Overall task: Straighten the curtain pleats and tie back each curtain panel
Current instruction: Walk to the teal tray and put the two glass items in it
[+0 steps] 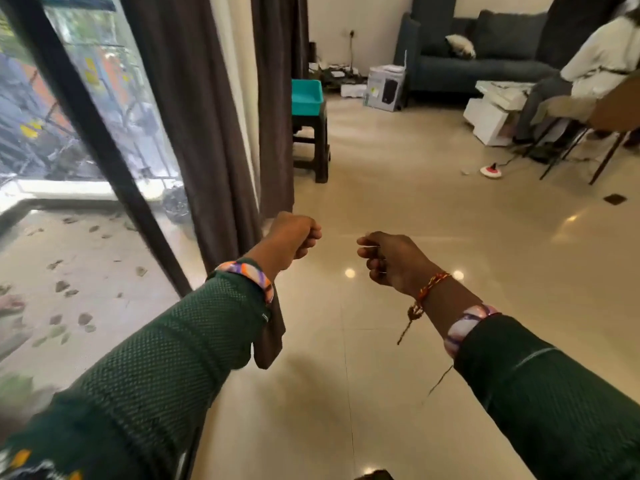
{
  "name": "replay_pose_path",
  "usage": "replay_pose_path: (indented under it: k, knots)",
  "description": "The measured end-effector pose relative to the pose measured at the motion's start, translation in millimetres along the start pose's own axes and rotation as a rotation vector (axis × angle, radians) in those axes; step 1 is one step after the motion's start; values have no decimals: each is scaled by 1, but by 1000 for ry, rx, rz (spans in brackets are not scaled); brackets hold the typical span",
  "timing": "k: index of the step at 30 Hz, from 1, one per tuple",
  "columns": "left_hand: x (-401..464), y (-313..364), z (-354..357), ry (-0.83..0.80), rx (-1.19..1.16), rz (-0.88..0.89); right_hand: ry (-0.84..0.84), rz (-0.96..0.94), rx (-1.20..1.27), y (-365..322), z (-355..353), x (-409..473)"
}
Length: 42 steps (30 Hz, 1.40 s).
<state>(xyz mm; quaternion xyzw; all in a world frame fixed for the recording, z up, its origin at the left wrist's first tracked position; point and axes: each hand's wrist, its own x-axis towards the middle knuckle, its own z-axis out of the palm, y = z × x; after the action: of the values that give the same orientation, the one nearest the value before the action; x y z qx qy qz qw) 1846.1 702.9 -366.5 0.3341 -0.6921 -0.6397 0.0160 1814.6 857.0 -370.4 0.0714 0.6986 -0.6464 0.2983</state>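
A dark brown curtain panel (194,133) hangs in front of the glass door (86,98), and its lower end (272,344) shows under my left forearm. A cream strip and a second brown panel (275,98) hang just to its right. My left hand (294,235) is curled into a fist right beside the curtain's edge, with nothing visible in it. My right hand (389,259) hovers over the floor to the right, apart from the curtain. Its fingers are curled and nothing shows between them. No tie-back is in view.
A dark stool (311,140) carrying a teal tray (306,97) stands behind the curtains. Glossy tile floor (415,202) spreads to the right. Further back are a box (384,86), a grey sofa (485,53), a seated person (595,64) on a chair, and a small red-and-white object (490,169).
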Motion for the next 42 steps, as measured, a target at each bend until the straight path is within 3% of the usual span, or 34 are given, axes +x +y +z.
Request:
replay_pose_path:
  k: [7,17,26,35,42]
  knots:
    - [136,71,68,-104,44,30,72,-27,41,-71,-44,139]
    - [342,188,140,-95,-37,-46,95,26,21,-205,-89,358]
    - [565,260,166,-40,-84,-21,-19,34,26,-311,-85,570]
    - [780,371,183,-2,-92,-151,-29,104,48,-432,-71,778]
    - [940,432,215,5,-84,-134,-62,99,30,-512,-76,935]
